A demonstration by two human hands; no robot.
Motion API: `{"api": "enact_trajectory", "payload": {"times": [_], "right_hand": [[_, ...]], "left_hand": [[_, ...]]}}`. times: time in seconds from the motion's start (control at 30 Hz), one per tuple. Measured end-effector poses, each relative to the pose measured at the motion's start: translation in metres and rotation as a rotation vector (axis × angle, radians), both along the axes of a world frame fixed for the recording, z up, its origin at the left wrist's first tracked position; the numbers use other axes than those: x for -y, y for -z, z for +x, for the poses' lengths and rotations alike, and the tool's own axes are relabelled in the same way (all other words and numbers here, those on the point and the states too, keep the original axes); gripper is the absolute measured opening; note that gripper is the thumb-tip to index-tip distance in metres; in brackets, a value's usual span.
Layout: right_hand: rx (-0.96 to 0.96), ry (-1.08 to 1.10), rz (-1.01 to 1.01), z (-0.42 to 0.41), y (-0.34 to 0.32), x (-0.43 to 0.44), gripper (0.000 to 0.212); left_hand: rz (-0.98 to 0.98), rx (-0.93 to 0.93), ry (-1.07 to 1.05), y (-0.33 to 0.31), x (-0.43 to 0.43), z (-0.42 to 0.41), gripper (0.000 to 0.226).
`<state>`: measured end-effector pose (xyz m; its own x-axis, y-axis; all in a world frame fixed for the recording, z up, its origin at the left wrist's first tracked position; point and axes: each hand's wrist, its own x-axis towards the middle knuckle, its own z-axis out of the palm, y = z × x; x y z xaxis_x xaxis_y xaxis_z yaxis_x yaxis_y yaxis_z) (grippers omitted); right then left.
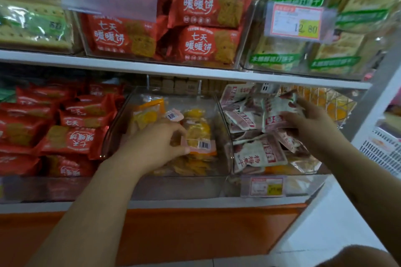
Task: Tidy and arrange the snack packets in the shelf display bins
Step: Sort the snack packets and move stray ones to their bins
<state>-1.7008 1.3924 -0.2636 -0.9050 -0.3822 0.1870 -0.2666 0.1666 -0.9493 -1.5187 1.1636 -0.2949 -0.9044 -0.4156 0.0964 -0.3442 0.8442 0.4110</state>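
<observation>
- The left hand [156,145] reaches into the middle clear bin [117,130], fingers curled round a yellow snack packet [198,134] that bears a barcode sticker.
- The right hand [312,123] is in the right-hand bin [310,163], thumb and fingers pinching a white-and-maroon packet [275,112] above a loose heap of like packets [258,156].
- Red biscuit packets [71,138] fill the bin to the left.
- A price tag [265,186] sits on the front below the right-hand bin.
- On the shelf above stand green-banded cracker packs [282,58].
</observation>
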Motion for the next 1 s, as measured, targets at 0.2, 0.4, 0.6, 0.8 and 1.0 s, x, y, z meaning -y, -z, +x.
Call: {"api": "enact_trajectory", "payload": {"times": [0.2, 0.4, 0.6, 0.8, 1.0], "right_hand": [[0.087, 0.053, -0.034, -0.047, 0.022, -0.003, 0.040], [-0.177, 0.051, 0.343, -0.043, 0.028, -0.043, 0.039], [-0.335, -0.111, 0.399, -0.043, 0.024, -0.080, 0.015], [-0.379, -0.433, 0.696, -0.035, 0.043, -0.090, 0.024], [-0.435, -0.418, 0.762, -0.049, 0.055, -0.086, 0.037]], "left_hand": [[-0.117, -0.228, 0.161, -0.002, -0.053, -0.046, 0.031], [-0.286, -0.183, 0.315, -0.002, -0.100, -0.082, 0.047], [-0.412, 0.084, 0.334, 0.004, -0.115, -0.109, 0.075], [-0.431, 0.129, 0.285, 0.002, -0.124, -0.119, 0.066], [-0.407, 0.010, 0.282, 0.006, -0.116, -0.133, 0.056]]}}
